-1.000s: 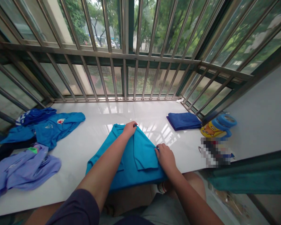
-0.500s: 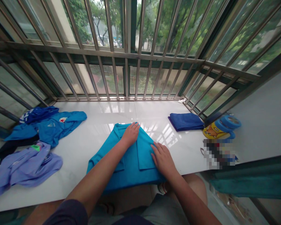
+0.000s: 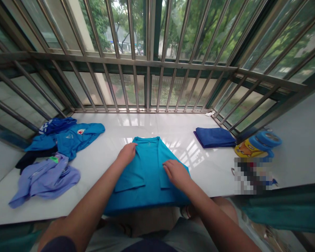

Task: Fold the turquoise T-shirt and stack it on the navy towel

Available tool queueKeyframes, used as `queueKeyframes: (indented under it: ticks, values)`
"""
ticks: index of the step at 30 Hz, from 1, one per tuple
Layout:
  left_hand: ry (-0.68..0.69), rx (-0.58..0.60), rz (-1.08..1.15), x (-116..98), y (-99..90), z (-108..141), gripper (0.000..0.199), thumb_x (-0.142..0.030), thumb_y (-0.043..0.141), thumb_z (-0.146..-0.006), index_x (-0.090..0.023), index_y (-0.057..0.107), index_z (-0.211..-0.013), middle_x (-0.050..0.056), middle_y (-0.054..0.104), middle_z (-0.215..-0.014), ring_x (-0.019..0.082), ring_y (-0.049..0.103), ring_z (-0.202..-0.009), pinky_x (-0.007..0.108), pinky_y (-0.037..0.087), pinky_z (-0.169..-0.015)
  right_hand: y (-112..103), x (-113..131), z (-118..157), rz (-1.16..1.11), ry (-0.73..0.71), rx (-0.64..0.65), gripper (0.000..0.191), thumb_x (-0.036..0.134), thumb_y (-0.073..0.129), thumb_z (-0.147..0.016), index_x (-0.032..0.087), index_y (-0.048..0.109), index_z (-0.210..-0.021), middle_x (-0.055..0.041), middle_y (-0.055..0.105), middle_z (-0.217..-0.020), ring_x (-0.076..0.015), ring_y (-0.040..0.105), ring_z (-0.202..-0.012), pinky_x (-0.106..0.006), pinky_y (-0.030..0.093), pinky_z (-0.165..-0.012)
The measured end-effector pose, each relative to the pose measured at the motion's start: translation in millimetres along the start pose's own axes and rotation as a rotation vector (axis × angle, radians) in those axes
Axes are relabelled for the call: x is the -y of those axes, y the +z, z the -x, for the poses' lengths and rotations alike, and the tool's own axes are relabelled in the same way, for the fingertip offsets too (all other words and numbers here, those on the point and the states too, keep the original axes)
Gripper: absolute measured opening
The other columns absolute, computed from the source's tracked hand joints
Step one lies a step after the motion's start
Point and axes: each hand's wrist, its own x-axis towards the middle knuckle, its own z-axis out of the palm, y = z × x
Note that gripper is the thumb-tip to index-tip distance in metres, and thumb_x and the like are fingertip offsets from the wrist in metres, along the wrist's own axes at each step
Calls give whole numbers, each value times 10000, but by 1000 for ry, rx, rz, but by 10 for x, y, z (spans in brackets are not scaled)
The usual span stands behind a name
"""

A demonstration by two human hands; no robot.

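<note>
Teal shirt is lying lengthwise toward you on the desk, collar facing the window bars, your left hand touching nearer that collar, your right hand resting on the folded sleeve, pinching by either remaining indeterminable.

Home, by the look of it: barred window bay, trees outside, ahead of left grip and right grip. Glossy pale worktop beneath. Everyday clothes heaped left of left grip. Right of right grip: cartoon-printed mug, plain wall, green fabric.
</note>
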Motion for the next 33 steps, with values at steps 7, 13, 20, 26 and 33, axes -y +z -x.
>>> queueKeyframes:
  ticks: [7, 13, 20, 26, 33]
  values:
    - [-235, 27, -57, -33, -262, -694, 431, -447, 642, -959, -127, 758, -1222, 193, 767, -1245, 324, 722, -1169, 362, 560, -966, -297, -51, -1274, 1, 320, -61, 520, 434, 431, -1141, 66, 506, -1501, -190, 740, -1255, -267, 690, -1098, -344, 483, -895]
    - [-209, 67, -28, -105, -439, -840, 158, -311, 746, -854, -201, 790, -958, 98, 808, -1007, 277, 740, -1022, 307, 535, -849, -343, 114, -1775, 30, 320, -82, 366, 388, 476, -1139, 112, 658, -1298, -146, 727, -1192, -235, 663, -1073, -338, 466, -912]
    - [-41, -33, 86, -179, -801, 221, 184, -345, 597, -974, -241, 719, -1063, 28, 761, -939, 218, 712, -897, 310, 524, -811, -465, 86, -840, 67, 149, -292, 245, 315, 488, -1132, 203, 687, -1220, -110, 679, -1198, -250, 627, -1118, -343, 474, -926]
    - [131, 25, 18, -147, -244, 1747, 224, -259, 564, -950, -310, 754, -1058, 74, 774, -1069, 310, 733, -1009, 459, 577, -892, 302, 19, 592, 79, -156, -356, 215, 269, 516, -1102, 245, 726, -1146, -70, 706, -1030, -241, 643, -930, -361, 513, -830]
    - [123, -149, 14, -307, -47, 1993, 331, -363, 474, -1073, -274, 737, -1253, 105, 764, -1258, 305, 723, -1175, 495, 607, -1037, 555, 198, 712, 88, -112, -413, 222, 303, 557, -1089, 242, 738, -1201, -98, 739, -1188, -272, 662, -1124, -424, 519, -997]
